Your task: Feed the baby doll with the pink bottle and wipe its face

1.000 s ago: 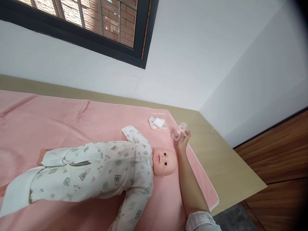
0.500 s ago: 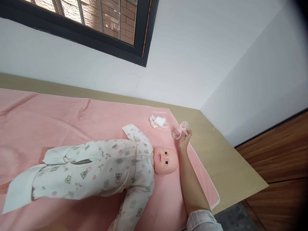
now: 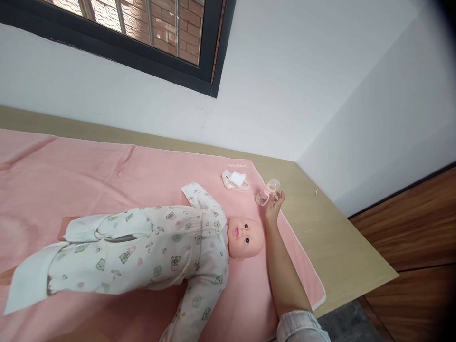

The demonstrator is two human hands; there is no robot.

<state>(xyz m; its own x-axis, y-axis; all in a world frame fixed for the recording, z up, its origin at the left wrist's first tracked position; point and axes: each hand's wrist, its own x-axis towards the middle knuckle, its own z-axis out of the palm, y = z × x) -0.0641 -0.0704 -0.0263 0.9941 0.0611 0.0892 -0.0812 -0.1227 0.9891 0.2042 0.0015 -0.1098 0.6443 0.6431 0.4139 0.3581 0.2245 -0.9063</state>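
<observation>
A small clear baby bottle [image 3: 264, 195] with a pink collar and a clear domed cap stands near the far right corner of the pink blanket. My right hand [image 3: 273, 207] is closed about its near right side, some fingertips showing beside the cap; the thumb is mostly hidden. Just left of my wrist is the head of a baby doll [image 3: 245, 237], which lies on its back in white pyjamas [image 3: 149, 247] printed with bears. My left hand is out of view.
The pink blanket [image 3: 89, 175] covers much of a pale wooden surface [image 3: 313, 228]. Left of the bottle lies a crumpled clear wrapper [image 3: 227, 179] with a white piece [image 3: 237, 178] on it. A white wall, a dark-framed window [image 3: 210, 71] and brown wooden panels [image 3: 409, 228] surround it.
</observation>
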